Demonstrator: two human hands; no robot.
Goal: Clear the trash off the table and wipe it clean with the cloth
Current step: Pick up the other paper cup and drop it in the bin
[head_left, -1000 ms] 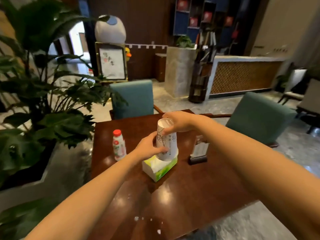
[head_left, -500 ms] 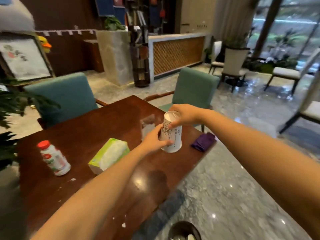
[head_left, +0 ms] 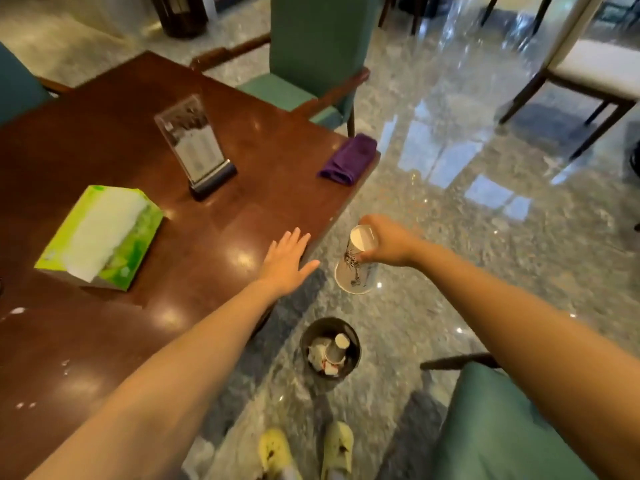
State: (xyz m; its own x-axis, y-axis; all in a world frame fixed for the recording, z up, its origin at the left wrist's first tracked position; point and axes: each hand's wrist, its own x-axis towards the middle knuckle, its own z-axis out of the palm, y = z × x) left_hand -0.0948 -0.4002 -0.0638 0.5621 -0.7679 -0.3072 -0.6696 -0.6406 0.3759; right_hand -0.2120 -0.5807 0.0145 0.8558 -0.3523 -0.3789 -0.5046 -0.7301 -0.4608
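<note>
My right hand (head_left: pixel 388 244) grips a white paper cup (head_left: pixel 355 268) with a black drawing, held upside down off the table's edge, above the floor. Below it, nearer to me, a small dark trash bin (head_left: pixel 304 337) holds another cup and crumpled paper. My left hand (head_left: pixel 285 263) hovers flat and open over the edge of the dark wooden table (head_left: pixel 138 334). A folded purple cloth (head_left: pixel 348 158) lies at the table's far right corner. White crumbs (head_left: pixel 19 310) dot the table's near left side.
A green tissue box (head_left: pixel 100 237) and an acrylic menu stand (head_left: pixel 195 147) sit on the table. Teal chairs stand behind the table (head_left: pixel 311 50) and at the lower right (head_left: pixel 502 427). A white chair (head_left: pixel 595 64) is at the far right. My yellow shoes (head_left: pixel 304 448) are on the glossy stone floor.
My right hand carried the cup off the table and out over the floor. My left hand let go of the cup and opened flat. My view swung right and down, bringing the bin into sight.
</note>
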